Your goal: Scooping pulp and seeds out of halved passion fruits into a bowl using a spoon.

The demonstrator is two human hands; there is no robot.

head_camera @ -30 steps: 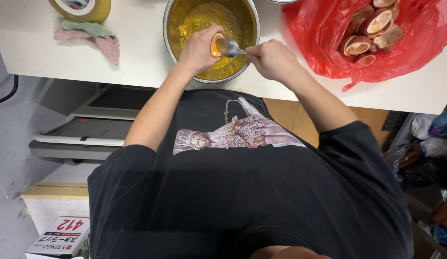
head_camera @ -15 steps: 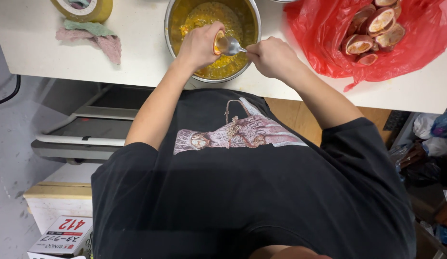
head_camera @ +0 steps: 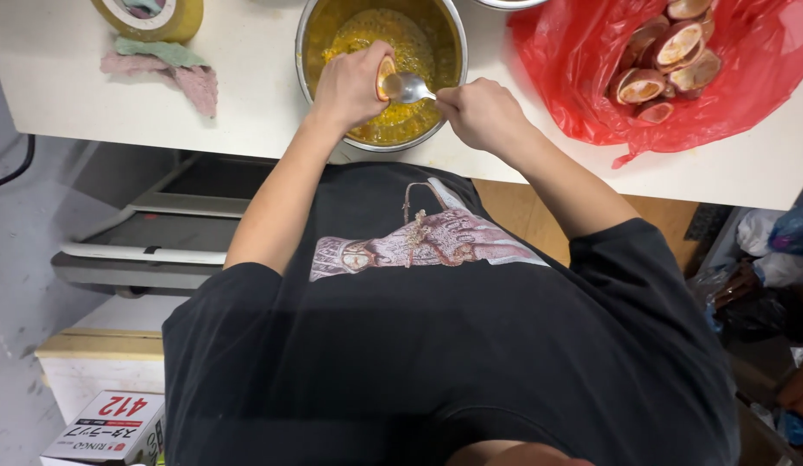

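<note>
Passion-fruit half, orange at its cut rim, sits in the left hand above the near side of a steel bowl of yellow, seedy pulp. Its open face turns rightward, toward the other hand, so the short axis through the cup runs roughly level across the bowl; how much flesh remains inside is hard to tell, as the fingers cover most of the shell.

Going from the left: a roll of yellow tape stands at the far edge of the white counter, with a crumpled pink and green cloth just beside it. Next comes the left forearm, rising straight from the black shirt to the bowl, wrist slightly bent, fingers curled closed around the fruit half. A metal spoon lies with its long axis running left to right, its bowl touching the fruit's open face and its handle leading back into the right hand. That hand is fisted tightly on the handle, knuckles up, hovering at the bowl's near right rim, the forearm angling in from the right.

Further right, a red plastic bag spreads on the counter, holding several emptied brown shells.
</note>
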